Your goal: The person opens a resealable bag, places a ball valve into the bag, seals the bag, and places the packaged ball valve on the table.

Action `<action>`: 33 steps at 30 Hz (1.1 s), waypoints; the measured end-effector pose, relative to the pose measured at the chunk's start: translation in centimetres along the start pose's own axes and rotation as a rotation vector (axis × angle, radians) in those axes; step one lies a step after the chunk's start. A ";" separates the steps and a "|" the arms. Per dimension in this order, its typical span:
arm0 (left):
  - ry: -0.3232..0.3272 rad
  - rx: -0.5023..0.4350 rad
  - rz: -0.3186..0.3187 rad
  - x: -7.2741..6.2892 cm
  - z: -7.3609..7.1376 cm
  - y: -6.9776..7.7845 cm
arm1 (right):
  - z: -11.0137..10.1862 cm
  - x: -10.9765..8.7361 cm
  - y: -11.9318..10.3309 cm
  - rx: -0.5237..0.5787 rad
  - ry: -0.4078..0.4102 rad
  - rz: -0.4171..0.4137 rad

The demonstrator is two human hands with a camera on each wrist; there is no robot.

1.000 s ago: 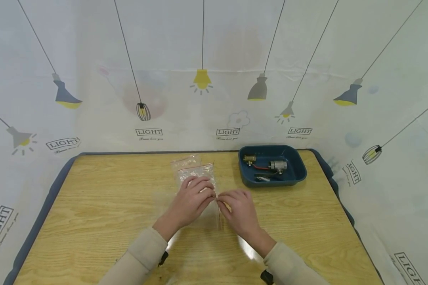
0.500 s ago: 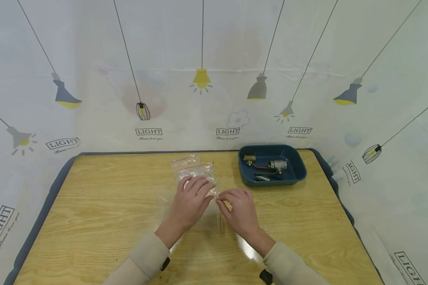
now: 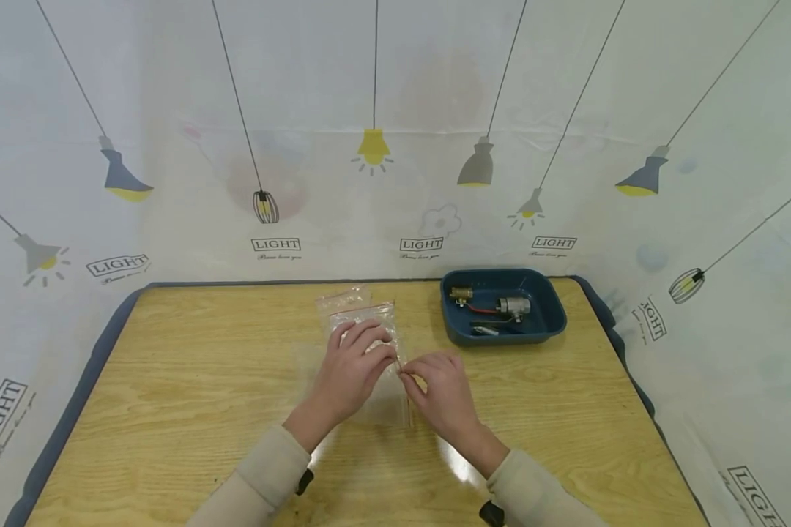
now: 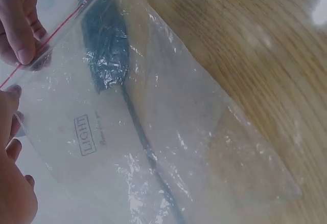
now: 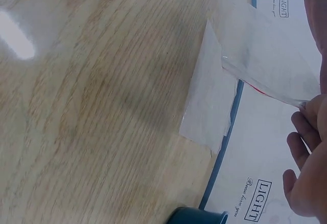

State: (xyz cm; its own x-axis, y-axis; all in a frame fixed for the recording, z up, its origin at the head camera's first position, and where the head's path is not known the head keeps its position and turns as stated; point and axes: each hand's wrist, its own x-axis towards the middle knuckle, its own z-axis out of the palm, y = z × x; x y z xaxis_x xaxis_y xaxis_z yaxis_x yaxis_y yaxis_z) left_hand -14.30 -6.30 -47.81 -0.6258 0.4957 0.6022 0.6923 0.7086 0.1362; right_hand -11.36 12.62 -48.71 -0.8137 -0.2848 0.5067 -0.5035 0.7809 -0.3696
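Note:
A clear zip-lock bag (image 3: 384, 402) with a red seal line hangs between the two hands. My right hand (image 3: 443, 384) pinches it at the zip edge with thumb and fingertips. Close beside, my left hand (image 3: 352, 369) holds the same edge between thumb and fingers, its other fingers bent over the bags behind. In the left wrist view, the bag (image 4: 194, 111) looks flat and see-through, with the wall print showing through it. The right wrist view has the bag's zip (image 5: 255, 87) running up to my right hand (image 5: 311, 157).
More clear zip bags (image 3: 346, 298) lie flat on the wooden table (image 3: 191, 388) behind the hands. At the back right stands a dark blue tray (image 3: 547, 333) holding a brass valve (image 3: 461, 293), a larger silver valve (image 3: 514, 306) and other small items. A printed wall cloth borders the table.
The left hand's fingers have shifted slightly along the bag's zip edge, close to the right hand. The right hand stays almost still, pinching the bag. Tray and lying bags are unchanged.

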 end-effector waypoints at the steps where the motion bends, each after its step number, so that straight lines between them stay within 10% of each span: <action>1: -0.004 0.004 0.000 0.0 0.0 0.0 | 0.1 0.0 0.0 -0.002 0.002 0.007; 14: 0.026 0.174 -0.056 -0.9 0.5 1.5 | 0.3 0.0 -0.5 -0.153 0.041 0.045; 33: 0.078 0.074 -0.141 -0.5 0.9 2.3 | 0.6 -0.2 -0.4 -0.111 0.054 0.024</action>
State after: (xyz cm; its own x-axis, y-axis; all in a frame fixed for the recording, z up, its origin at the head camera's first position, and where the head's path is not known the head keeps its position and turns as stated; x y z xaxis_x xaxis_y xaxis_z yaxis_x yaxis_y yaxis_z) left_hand -12.71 -4.47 -48.48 -0.6833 0.3501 0.6407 0.5694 0.8048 0.1674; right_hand -11.16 12.01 -49.07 -0.8067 -0.2373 0.5412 -0.4463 0.8449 -0.2949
